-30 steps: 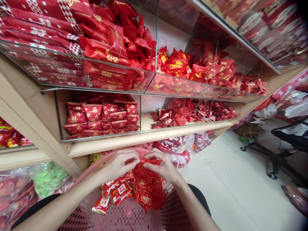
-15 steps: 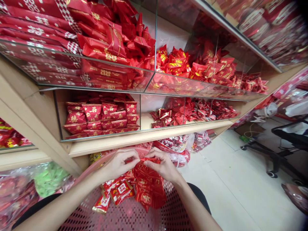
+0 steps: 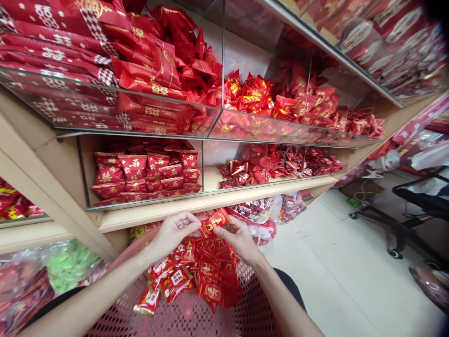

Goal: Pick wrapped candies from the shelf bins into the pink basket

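Observation:
A small red packet with gold lettering (image 3: 214,222) is stretched between my two hands above a pink perforated basket (image 3: 182,323). My left hand (image 3: 177,234) pinches the packet's left end between thumb and fingers. At the other end, my right hand (image 3: 238,236) grips it with the thumb on its front. Right below lie more red packets (image 3: 212,288), and beside them at the lower left are red and white packets (image 3: 177,281) with gold edges, all inside the basket.
Shelves with glass-fronted bins (image 3: 154,199) of red packets rise ahead. Under them sit filled plastic bags (image 3: 257,210). A bag of green items (image 3: 72,262) lies at the left. On the right are tiled floor (image 3: 326,262) and a wheeled chair base (image 3: 396,229).
The red packet has come up and turned its lettered front into view between my hands. Both hands stay close to where they were, and the view has shifted slightly.

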{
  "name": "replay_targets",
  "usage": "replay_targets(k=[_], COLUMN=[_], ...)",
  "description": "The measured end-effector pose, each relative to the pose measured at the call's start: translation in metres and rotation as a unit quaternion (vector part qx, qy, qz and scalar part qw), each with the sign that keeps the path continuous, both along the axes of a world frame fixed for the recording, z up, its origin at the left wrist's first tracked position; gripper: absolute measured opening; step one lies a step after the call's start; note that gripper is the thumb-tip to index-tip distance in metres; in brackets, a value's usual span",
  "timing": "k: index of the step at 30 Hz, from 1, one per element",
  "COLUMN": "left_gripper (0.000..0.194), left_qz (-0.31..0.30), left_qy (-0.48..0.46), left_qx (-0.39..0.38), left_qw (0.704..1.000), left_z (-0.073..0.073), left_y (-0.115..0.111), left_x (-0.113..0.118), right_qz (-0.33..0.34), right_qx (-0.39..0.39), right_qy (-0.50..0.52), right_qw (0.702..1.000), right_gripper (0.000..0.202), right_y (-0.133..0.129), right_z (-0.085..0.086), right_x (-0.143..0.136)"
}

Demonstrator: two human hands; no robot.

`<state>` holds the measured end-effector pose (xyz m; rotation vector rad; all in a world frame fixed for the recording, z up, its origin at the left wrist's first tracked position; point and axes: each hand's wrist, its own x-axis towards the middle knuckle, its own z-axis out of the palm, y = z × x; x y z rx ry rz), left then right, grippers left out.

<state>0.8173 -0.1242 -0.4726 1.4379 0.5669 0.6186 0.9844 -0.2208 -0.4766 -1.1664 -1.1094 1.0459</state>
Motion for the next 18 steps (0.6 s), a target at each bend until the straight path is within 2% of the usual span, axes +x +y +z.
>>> replay_targets(k=[5,7,10,18], left_gripper=[0.027,0.034,0.025,0.020], left_qz=[-0.049,-0.071,-0.089,-0.075], left_qy=[-0.007,0.004,0.024,0.033], left_qx=[-0.060,-0.038,0.019,0.057], left_qw=[0.997,0.997,0.996,0.995], left_z=[-0.002,-0.003,-0.007,-0.011], left_y=[-0.001,-0.001,-0.001,-0.001], left_x=[-0.002,-0.001,0.001,0.003], right_qz=[-0.003,0.014,0.036,0.020], right_qx=[-0.008,-0.011,-0.012,-0.013], right_qy=[0.021,0.014,-0.009,-0.043], right_qw=[1.000,1.000,0.999,0.999], right_gripper=[0.023,0.022,0.021,0.019], right_y=[0.000,0.000,0.000,0.000], right_z=[0.000,-0.001,-0.003,-0.007], right_x=[-0.001,-0.002,-0.002,-0.001])
